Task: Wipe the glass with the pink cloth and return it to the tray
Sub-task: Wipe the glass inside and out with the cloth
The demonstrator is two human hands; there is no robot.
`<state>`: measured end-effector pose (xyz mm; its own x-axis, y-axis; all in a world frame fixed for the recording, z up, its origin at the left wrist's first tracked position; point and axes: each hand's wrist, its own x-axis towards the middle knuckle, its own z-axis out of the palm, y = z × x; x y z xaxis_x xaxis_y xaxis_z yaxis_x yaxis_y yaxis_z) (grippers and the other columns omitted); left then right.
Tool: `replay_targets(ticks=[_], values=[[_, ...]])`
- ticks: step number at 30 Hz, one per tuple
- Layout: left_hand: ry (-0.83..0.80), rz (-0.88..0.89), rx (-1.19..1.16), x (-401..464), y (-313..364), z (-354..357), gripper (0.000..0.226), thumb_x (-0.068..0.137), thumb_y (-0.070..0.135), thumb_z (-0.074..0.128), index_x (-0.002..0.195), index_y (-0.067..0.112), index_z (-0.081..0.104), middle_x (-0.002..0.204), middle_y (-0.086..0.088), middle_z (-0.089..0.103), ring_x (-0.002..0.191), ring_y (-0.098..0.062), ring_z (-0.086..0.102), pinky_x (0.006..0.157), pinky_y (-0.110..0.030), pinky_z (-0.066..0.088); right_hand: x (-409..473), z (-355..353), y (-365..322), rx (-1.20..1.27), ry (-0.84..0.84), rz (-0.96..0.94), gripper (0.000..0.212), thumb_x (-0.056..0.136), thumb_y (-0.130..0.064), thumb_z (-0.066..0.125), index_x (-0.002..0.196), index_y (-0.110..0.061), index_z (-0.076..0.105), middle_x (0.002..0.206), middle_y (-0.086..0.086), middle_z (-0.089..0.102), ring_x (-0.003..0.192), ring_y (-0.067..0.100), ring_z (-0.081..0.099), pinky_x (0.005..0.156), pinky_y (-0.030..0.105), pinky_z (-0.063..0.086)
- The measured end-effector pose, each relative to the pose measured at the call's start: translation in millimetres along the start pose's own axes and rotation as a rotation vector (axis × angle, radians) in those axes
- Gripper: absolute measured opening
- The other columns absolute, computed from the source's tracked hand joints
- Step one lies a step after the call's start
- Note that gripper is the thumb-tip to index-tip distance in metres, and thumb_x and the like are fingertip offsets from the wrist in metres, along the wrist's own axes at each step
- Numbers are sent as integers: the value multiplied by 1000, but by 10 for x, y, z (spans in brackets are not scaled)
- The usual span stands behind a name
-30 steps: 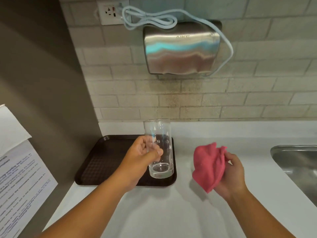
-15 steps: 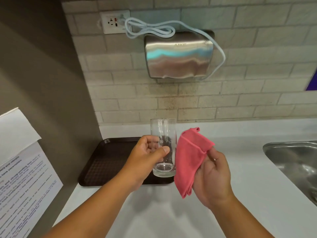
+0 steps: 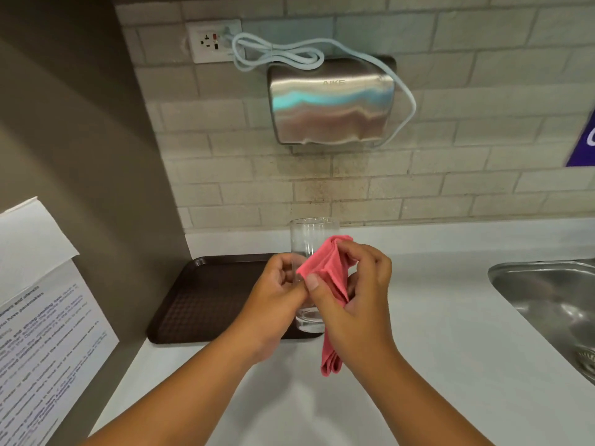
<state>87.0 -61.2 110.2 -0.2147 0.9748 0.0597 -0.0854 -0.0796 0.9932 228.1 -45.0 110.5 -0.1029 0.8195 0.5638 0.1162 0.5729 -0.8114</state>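
Glass (image 3: 311, 239) held upright above the tray's right edge, pink cloth against its right side.

Count: 1 glass, 1 pink cloth (image 3: 328, 284), 1 brown tray (image 3: 206, 297), 2 hands. Left hand (image 3: 277, 300) has fingers wrapped around the glass at mid-height; glass is clear, nothing visible inside it. Right hand (image 3: 357, 294) pinches the folded cloth between thumb and fingers, upper part bunched against the glass wall, lower end hanging free below the palm over the white counter (image 3: 450, 365). Tray sits on the counter in the left corner by the wall; visible part holds nothing. Whether the glass base touches the tray: can't tell. 1 steel sink (image 3: 553, 304) at right, basin mostly out of frame. On the tiled wall: 1 metal hand dryer (image 3: 331, 107), 1 socket (image 3: 214, 41) with its looped cable. 1 printed paper sheet (image 3: 42, 317) at far left.
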Motion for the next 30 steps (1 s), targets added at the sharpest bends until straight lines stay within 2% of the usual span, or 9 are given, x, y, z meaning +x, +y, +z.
replay_targets(ticks=[5, 9, 13, 18, 20, 22, 24, 27, 30], values=[[11, 9, -28, -11, 14, 186, 49, 86, 37, 82, 126, 16, 63, 118, -16, 76, 99, -20, 79, 79, -26, 61, 107, -61, 9, -63, -62, 20, 58, 89, -68, 42, 139, -82, 18, 156, -26, 22, 136, -17, 17, 98, -4, 22], [38, 18, -46, 13, 11, 354, 43, 89, 32, 78, 126, 17, 65, 126, -23, 75, 110, -32, 79, 85, -34, 63, 228, -229, -20, 32, -159, 67, 65, 86, -71, 45, 141, -82, 12, 167, -21, 19, 150, -6, 15, 112, 13, 24], [49, 39, -73, -13, -35, 546, 52, 82, 39, 80, 126, 17, 64, 130, -25, 73, 126, -49, 66, 105, -60, 55, 339, -396, -13, 178, -213, 122, 75, 87, -69, 56, 149, -74, 15, 164, -27, 30, 145, -11, 32, 111, 22, 38], [85, 58, -70, -88, -41, 754, 64, 77, 49, 83, 128, 16, 63, 135, -33, 63, 127, -51, 63, 108, -65, 54, 526, -577, -1, 180, -170, 192, 60, 93, -66, 56, 146, -72, 28, 106, -58, 55, 103, -28, 55, 78, 7, 49], [93, 64, -55, -108, -44, 797, 65, 76, 49, 83, 129, 18, 62, 133, -30, 66, 122, -47, 68, 107, -60, 56, 601, -618, -6, 217, -153, 216, 53, 94, -69, 51, 145, -68, 38, 110, -49, 63, 104, -21, 61, 81, 8, 50], [102, 76, -51, -129, -51, 821, 65, 75, 48, 83, 130, 19, 62, 131, -26, 70, 110, -35, 73, 103, -52, 59, 676, -642, 5, 266, -150, 261, 50, 96, -70, 44, 146, -63, 43, 127, -28, 67, 114, -6, 64, 96, 24, 52], [119, 78, -57, -124, -49, 835, 64, 76, 47, 83, 129, 18, 62, 128, -21, 73, 103, -26, 71, 99, -47, 59, 680, -643, 27, 291, -188, 276, 50, 99, -69, 39, 149, -62, 39, 132, -28, 62, 118, -5, 61, 100, 27, 50], [160, 51, -128, -71, -21, 805, 46, 93, 35, 78, 131, 13, 63, 121, -15, 73, 103, -25, 68, 88, -38, 57, 501, -578, 20, 271, -266, 221, 50, 101, -65, 36, 149, -70, 24, 139, -42, 52, 125, -21, 49, 100, 13, 44], [149, 32, -95, 6, -16, 726, 30, 105, 25, 66, 131, 10, 65, 118, -14, 78, 100, -17, 71, 80, -27, 57, 353, -459, 15, 146, -310, 159, 56, 96, -68, 35, 143, -80, 8, 171, -27, 6, 133, -36, 8, 100, -4, 25]])
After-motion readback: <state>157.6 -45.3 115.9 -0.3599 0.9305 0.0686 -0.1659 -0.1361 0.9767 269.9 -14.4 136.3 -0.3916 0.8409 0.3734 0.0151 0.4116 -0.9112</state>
